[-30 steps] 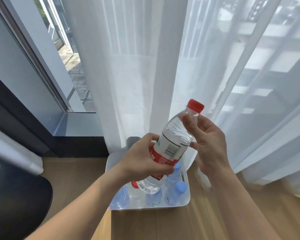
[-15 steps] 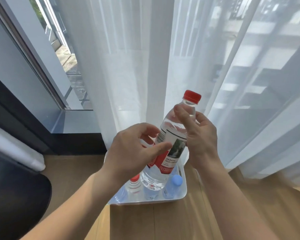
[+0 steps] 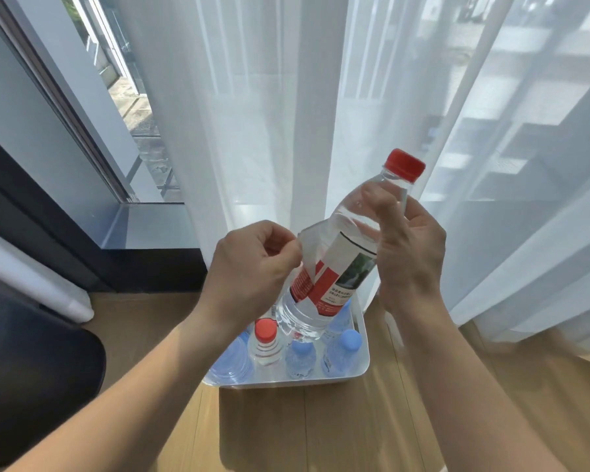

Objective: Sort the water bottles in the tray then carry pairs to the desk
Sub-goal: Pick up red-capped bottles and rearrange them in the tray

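Observation:
A clear water bottle (image 3: 334, 267) with a red cap and a red-and-white label is tilted in the air above the white tray (image 3: 361, 366). My right hand (image 3: 409, 247) grips its upper body just below the neck. My left hand (image 3: 249, 267) pinches the loose edge of the label (image 3: 307, 247), which is peeled away from the bottle. In the tray stand another red-capped bottle (image 3: 265, 342) and several blue-capped bottles (image 3: 343, 352). The rear of the tray is hidden behind the held bottle and my hands.
The tray sits on a wooden floor (image 3: 321, 430) against sheer white curtains (image 3: 286, 114). A dark rounded object (image 3: 31, 376) stands at the lower left, beside a white tube (image 3: 31, 284). A dark window frame (image 3: 65, 131) runs along the left.
My left hand let go of the bottle's body and pinched the label edge, peeling it away. The bottle tilted further right in my right hand.

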The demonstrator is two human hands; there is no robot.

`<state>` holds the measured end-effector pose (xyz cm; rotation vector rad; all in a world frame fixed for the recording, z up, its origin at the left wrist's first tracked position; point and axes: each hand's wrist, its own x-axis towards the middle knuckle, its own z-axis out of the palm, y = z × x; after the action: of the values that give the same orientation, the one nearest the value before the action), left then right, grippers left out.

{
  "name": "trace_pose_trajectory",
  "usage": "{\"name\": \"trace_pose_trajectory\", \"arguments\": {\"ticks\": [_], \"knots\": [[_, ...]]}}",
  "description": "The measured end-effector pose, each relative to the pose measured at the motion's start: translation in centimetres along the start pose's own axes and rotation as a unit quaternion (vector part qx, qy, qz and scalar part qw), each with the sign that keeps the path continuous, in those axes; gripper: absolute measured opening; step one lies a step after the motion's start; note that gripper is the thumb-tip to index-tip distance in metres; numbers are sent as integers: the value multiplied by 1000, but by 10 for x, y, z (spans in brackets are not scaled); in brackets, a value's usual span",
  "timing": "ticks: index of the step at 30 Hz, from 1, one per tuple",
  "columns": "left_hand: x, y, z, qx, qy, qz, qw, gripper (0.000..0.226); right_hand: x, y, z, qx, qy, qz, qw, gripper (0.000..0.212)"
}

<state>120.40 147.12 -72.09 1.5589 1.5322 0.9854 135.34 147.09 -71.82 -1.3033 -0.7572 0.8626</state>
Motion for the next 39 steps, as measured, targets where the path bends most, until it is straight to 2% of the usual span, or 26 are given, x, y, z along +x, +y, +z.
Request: {"name": "trace_pose_trajectory", "arguments": {"ticks": [4, 7, 10, 12, 16, 19, 22, 23, 24, 26, 27, 29, 32, 36, 39], "knots": [[10, -4, -7, -92, -33, -79, 992, 13, 3, -1, -2, 17, -2, -28, 999, 21], [15, -4, -11, -93, -29, -77, 992, 15, 1, 0, 0, 10, -11, -55, 998, 34], [15, -4, -10, -104, -17, -77, 991, 19, 0, 1, 4, -10, 3, -75, 997, 34], [16, -4, -9, -85, -10, -65, 994, 23, -1, 1, 5, -40, -1, -99, 994, 33], [24, -7, -15, -54, 16, -50, 997, 21, -4, 0, 3, -75, -63, -107, 989, 24], [27, -10, -17, 28, 26, 6, 999, 19, -4, 3, 1, -61, -91, -79, 991, 24], [21, 0, -25, 28, 61, 75, 995, 15, -1, 6, 0, -59, -98, -65, 991, 16], [18, 5, -28, 19, 20, 85, 996, 6, 0, 7, 0, -60, -101, -64, 991, 12], [14, 10, -29, 26, -45, 80, 995, 11, 0, 8, 2, -60, -106, -60, 991, 9], [9, 11, -24, 79, -163, 44, 983, 48, -2, 8, 5, -55, -121, -51, 990, 8], [9, 8, -19, 108, -189, 35, 975, 59, -4, 9, 6, -53, -128, -46, 989, 7], [9, 3, -11, 117, -211, 33, 970, 66, -7, 8, 10, -40, -143, -30, 988, 6], [12, 0, -10, 77, -199, 44, 976, 66, -14, 7, 14, -15, -163, -1, 986, 8], [10, 2, -13, 120, -110, 95, 982, 53, -17, 4, 17, -2, -176, 13, 984, 11], [7, 4, -10, 116, -94, 76, 986, 40, -21, 5, 20, 8, -183, -5, 983, 11]]}}
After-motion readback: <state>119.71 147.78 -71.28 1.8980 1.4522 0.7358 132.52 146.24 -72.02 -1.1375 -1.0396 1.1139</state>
